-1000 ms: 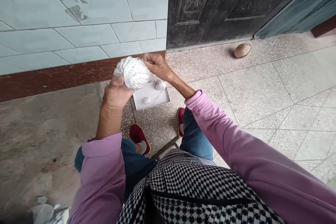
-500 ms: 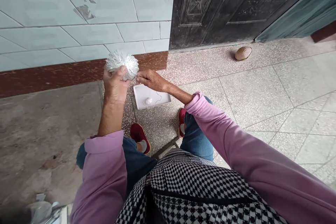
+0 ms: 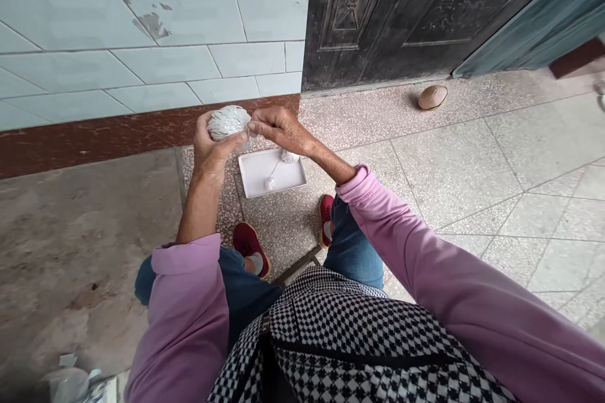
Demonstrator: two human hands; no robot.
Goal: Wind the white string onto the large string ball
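My left hand [image 3: 212, 150] is closed around a fluffy white pom-pom [image 3: 229, 123] of shiny strands, its thumb across the lower side. At the pom-pom's right edge, my right hand [image 3: 280, 128] is closed in a pinch; what lies between its fingertips is too small to make out. Below both hands a shallow white tray [image 3: 253, 184] rests on the floor. A small white tufted ball [image 3: 269, 183] shows against the tray, joined by a thin cord to a larger white ball [image 3: 290, 156], which my right hand partly covers.
A tiled wall [image 3: 155, 66] and a dark carved door [image 3: 359, 44] stand ahead. A rounded tan object [image 3: 432, 97] lies by the door. My red shoes [image 3: 248, 242] are just below the tray. At the lower left, a clear plastic container [image 3: 69, 384] is partly visible.
The pom-pom has turned in my left hand, its strands now lying flatter, and my right hand has risen slightly. The larger white ball has come into view under my right wrist.
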